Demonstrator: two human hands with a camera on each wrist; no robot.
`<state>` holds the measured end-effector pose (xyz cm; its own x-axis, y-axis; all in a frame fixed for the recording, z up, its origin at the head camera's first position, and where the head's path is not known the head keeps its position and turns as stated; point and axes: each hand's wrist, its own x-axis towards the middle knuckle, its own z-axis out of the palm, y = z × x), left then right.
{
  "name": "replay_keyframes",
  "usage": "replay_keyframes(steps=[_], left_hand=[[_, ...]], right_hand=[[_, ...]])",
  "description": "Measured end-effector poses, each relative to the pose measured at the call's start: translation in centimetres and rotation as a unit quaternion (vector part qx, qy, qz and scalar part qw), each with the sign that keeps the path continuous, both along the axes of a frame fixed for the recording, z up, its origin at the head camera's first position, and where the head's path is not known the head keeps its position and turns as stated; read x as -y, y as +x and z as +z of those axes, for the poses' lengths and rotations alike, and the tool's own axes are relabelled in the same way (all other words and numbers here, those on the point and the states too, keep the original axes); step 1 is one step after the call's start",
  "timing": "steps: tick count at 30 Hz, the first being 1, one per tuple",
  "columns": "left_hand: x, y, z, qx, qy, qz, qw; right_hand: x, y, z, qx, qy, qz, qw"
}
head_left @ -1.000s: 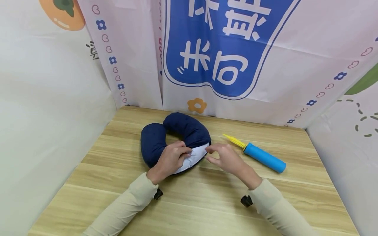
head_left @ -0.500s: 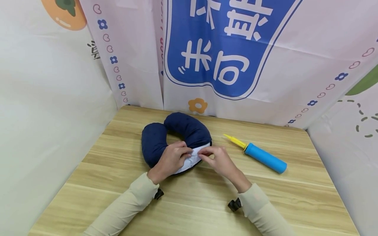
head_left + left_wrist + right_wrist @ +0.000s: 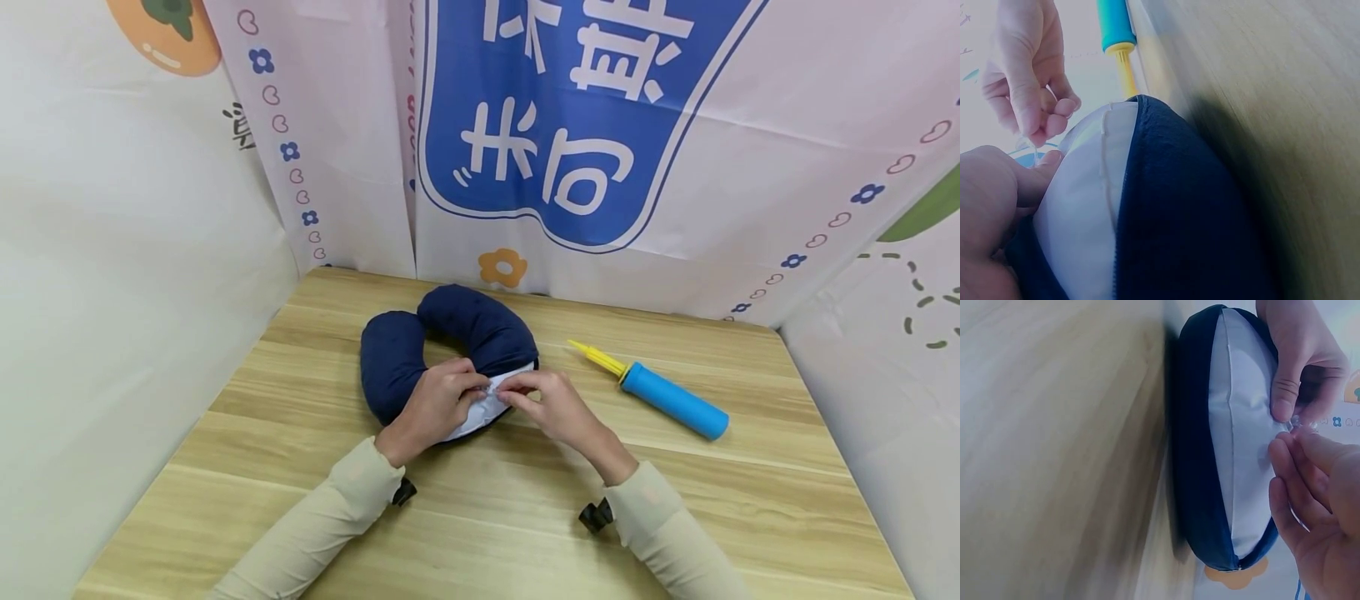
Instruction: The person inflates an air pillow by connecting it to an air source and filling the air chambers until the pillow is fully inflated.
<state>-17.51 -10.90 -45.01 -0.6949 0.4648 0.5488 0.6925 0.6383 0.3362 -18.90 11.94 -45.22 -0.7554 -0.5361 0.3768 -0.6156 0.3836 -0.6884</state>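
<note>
Printed white sheeting (image 3: 345, 192) closes off the space behind the neck pillow (image 3: 483, 329), which lies flat on a wood-grain table (image 3: 480, 533) and serves as the reference for all positions. Plain sheeting (image 3: 142, 275) stands well to the pillow's left. The U of the pillow has its gap toward the far left and its closed curve toward the person at near right. Along that curve the dark blue cover is open, exposing a white liner (image 3: 480, 417) whose long axis runs from near left to far right.

Left hand (image 3: 435, 402): rests over the near-left part of the pillow, thumb and finger in a narrow pinch on a small clear piece (image 3: 1296, 424) at the liner. Key relation: this piece stands off the liner's upper side, directly between the two sets of fingertips; neither hand is nearer. Its exact shape is hidden by the fingers.

Right hand (image 3: 561, 407): approaches from the pillow's right side, thumb and forefinger pinched on the same piece.

Hand pump (image 3: 673, 400): lies right of the pillow, apart from it and nearer the right hand, its yellow nozzle (image 3: 597, 358) angled toward the far left.
</note>
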Motion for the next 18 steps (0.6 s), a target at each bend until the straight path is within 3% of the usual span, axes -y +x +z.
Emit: replay_keyframes(steps=[18], left_hand=[[0.0,0.2,0.1,-0.008,-0.009,-0.006,0.9999]], right_hand=[[0.8,-1.4,3.0,0.096,0.089,0.023,0.991]])
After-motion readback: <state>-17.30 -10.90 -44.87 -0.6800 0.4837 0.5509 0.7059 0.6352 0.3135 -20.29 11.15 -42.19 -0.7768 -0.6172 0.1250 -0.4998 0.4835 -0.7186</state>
